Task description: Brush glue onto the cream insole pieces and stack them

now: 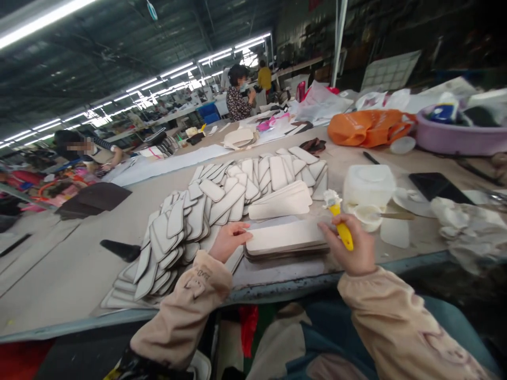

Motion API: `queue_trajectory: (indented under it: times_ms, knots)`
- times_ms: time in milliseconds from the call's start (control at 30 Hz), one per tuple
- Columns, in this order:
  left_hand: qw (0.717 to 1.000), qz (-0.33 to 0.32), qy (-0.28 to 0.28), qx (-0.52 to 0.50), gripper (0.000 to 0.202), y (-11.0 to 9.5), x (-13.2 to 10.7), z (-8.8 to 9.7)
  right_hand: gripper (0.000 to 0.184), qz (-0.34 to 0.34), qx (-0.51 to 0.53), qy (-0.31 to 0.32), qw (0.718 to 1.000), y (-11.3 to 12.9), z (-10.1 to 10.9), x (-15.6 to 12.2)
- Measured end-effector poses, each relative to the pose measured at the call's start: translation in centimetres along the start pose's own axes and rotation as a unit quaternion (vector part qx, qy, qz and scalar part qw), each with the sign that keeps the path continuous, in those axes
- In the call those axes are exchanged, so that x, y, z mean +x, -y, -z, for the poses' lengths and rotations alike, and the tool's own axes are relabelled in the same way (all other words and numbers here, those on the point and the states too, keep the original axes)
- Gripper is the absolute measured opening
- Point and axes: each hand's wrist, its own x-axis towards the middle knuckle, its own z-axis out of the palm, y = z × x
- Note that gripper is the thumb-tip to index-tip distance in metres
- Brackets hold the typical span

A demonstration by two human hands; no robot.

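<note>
one white tub (pixel 369 186) near brush (pixel 336 209)

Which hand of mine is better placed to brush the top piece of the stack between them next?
Probably your right hand: it holds the yellow-handled brush at the right end of the stack. Your left hand, at the left end, has no brush.

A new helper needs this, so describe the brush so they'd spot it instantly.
On the table, find the white tub by the orange bag. Nearer the camera, the right hand holds the brush. Its bright yellow handle stands out from the pale pieces beside it.
</note>
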Motion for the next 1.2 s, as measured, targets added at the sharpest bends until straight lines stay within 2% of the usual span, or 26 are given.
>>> queue_trajectory:
  times_ms: [100, 267, 500, 567, 633, 733, 800, 967, 1200]
  knots:
    - [0.997, -0.002, -0.041, 0.06, 0.033, 1.2, 0.3, -0.5, 0.023, 0.012, -0.035, 0.037, 0.999, -0.5, -0.7, -0.3]
    - [0.983, -0.021, -0.068, 0.17, 0.031, 2.8, 0.8, -0.8, 0.021, 0.004, -0.082, 0.053, 0.995, -1.0, -1.3, -0.3]
    - [0.973, -0.041, -0.093, 0.208, 0.034, 3.9, 0.4, -1.1, 0.023, 0.006, -0.094, 0.07, 0.993, -1.6, -1.9, -0.3]
    - [0.97, -0.082, -0.115, 0.196, 0.028, 4.4, -0.4, -1.0, 0.024, 0.002, -0.096, 0.068, 0.993, -1.8, -1.9, -0.4]
    - [0.958, -0.151, -0.154, 0.19, 0.021, 5.2, -1.4, -0.9, 0.025, -0.001, -0.097, 0.06, 0.993, -2.1, -1.9, -0.4]
    - [0.918, -0.258, -0.202, 0.221, 0.017, 6.6, -3.1, -1.2, 0.025, 0.0, -0.098, 0.055, 0.994, -2.4, -2.0, -0.4]
    - [0.894, -0.305, -0.203, 0.258, 0.017, 7.3, -4.0, -1.5, 0.025, -0.001, -0.098, 0.057, 0.994, -2.5, -2.0, -0.4]
    - [0.864, -0.354, -0.175, 0.312, 0.021, 8.0, -4.5, -2.4, 0.023, 0.004, -0.109, 0.062, 0.992, -2.5, -2.1, -0.4]
    - [0.857, -0.378, -0.167, 0.307, 0.018, 8.3, -3.9, -2.6, 0.022, -0.006, -0.121, 0.072, 0.99, -2.4, -2.1, -0.4]
